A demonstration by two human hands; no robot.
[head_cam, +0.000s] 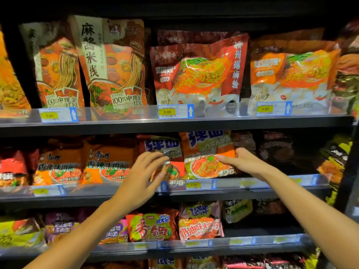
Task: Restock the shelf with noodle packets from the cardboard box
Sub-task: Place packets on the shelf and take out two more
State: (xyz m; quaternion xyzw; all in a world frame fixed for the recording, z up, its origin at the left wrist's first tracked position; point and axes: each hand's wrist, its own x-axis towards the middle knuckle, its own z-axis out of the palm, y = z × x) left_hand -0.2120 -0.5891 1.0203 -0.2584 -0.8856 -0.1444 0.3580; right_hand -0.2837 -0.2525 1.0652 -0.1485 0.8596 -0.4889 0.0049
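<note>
2 bare forearms, with no sleeve, watch, ring or bracelet to be seen from elbow to fingertip; the left hand [142,175] and the right hand [243,161] are ungloved, with short, unpainted nails.

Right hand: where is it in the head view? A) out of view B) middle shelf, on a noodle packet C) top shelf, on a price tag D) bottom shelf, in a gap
B: the right hand rests with straight fingers on a noodle packet on the middle shelf.
</note>
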